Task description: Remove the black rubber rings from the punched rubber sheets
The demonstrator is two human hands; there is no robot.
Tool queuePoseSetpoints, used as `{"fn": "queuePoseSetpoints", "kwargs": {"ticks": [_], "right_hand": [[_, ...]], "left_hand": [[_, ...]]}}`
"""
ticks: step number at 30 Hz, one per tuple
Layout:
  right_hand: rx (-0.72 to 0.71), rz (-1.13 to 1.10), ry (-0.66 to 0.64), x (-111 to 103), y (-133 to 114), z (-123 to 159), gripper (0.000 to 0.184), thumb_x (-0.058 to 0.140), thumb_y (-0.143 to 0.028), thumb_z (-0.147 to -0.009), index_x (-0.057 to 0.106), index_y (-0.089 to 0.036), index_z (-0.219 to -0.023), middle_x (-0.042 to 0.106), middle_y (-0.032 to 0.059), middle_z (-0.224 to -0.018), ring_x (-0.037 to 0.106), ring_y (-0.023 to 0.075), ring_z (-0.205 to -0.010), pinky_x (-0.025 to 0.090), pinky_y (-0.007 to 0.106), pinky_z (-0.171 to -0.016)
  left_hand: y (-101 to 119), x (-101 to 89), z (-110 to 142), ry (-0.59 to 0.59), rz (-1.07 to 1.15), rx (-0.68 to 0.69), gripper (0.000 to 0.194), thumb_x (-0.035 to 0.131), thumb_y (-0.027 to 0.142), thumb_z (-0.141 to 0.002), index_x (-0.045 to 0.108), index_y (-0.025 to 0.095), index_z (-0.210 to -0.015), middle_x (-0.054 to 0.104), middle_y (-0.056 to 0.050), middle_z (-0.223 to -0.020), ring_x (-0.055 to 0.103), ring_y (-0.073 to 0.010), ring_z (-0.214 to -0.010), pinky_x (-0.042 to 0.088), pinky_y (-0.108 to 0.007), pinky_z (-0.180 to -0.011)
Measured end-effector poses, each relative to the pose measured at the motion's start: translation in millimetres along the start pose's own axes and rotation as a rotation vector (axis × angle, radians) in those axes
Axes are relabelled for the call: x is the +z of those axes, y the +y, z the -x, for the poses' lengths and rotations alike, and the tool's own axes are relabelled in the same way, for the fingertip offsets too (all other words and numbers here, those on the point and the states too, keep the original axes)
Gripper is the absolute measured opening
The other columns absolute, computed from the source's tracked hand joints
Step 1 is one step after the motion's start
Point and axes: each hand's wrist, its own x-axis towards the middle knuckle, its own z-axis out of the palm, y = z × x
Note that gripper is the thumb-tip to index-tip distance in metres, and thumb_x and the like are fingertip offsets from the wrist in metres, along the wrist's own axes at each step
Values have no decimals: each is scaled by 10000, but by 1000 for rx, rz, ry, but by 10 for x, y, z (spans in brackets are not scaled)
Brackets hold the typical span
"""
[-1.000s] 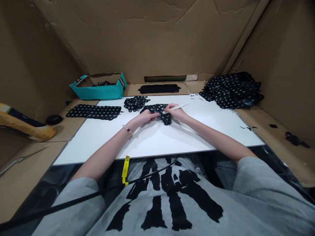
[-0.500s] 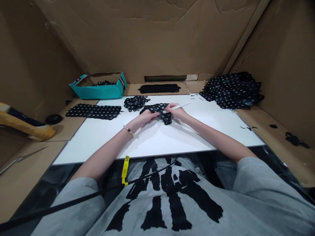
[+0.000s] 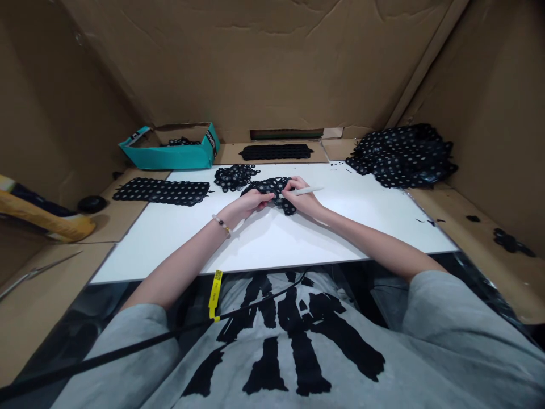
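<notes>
A black rubber sheet dotted with pale round spots (image 3: 272, 185) is held over the white board (image 3: 264, 244), its near corner drooping. My left hand (image 3: 255, 201) pinches its near-left edge between thumb and fingers. In my right hand (image 3: 303, 199) is a white pen-like tool (image 3: 309, 191), gripped like a pencil, its tip against or very near the sheet; the tip itself is too small to make out. Just left of the sheet lies a heap of small black rings (image 3: 233, 178).
A dotted black sheet (image 3: 164, 191) lies at left, near a teal box (image 3: 172, 158) containing black rings. Another black sheet (image 3: 276, 151) lies behind the board. Stacked dotted sheets (image 3: 402, 156) fill the back right. Scissors (image 3: 38, 271) and a yellow package (image 3: 46, 216) are far left.
My right hand has turned slightly, and the white tool's rear end has dipped and moved a little left. My left hand keeps its pinch on the sheet.
</notes>
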Motion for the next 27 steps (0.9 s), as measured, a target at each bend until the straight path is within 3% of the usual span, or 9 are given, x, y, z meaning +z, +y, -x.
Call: {"fn": "queuePoseSetpoints", "kwargs": {"ticks": [4, 8, 13, 16, 21, 27], "right_hand": [[-34, 39, -16, 45, 45, 17, 138, 584, -318, -796, 552, -225, -700, 547, 68, -1004, 563, 244, -1041, 435, 387, -969], [5, 4, -42, -21, 77, -35, 151, 597, -308, -775, 550, -221, -661, 553, 52, -972, 566, 223, -966, 440, 375, -957], [49, -77, -77, -116, 83, -103, 148, 613, -306, -726, 558, -214, -624, 583, 36, -903, 570, 209, -908, 439, 357, -927], [52, -121, -117, -136, 74, -121, 132, 621, -306, -694, 576, -210, -615, 608, 24, -886, 567, 197, -880, 433, 340, -888], [305, -318, -133, -194, 32, -164, 184, 628, -342, -657, 520, -213, -583, 529, -11, -658, 485, 161, -683, 386, 292, -655], [394, -347, -40, -196, -37, -156, 184, 629, -379, -676, 544, -219, -641, 601, 11, -722, 498, 168, -715, 349, 268, -583]], "left_hand": [[29, -7, 17, -27, -25, -39, 335, 796, 213, -788, 559, 149, -560, 525, -9, -503, 419, -74, -447, 298, -218, -445], [52, 14, 64, -6, -63, -10, 313, 799, 218, -806, 576, 145, -598, 529, -2, -498, 424, -70, -422, 284, -212, -410], [4, 33, -3, 64, 186, -2, 295, 706, 326, -910, 613, 141, -700, 592, -26, -567, 507, -88, -453, 344, -208, -413], [-28, 38, -59, 97, 245, -52, 302, 705, 286, -910, 598, 137, -669, 584, -25, -545, 493, -79, -433, 342, -201, -412], [-18, 66, -65, 185, 267, -75, 295, 754, 194, -851, 562, 140, -634, 562, -11, -536, 491, -80, -437, 308, -204, -399], [-27, 75, -58, 131, 294, -31, 292, 815, 246, -799, 578, 137, -667, 609, -23, -606, 523, -79, -479, 328, -199, -419]]}}
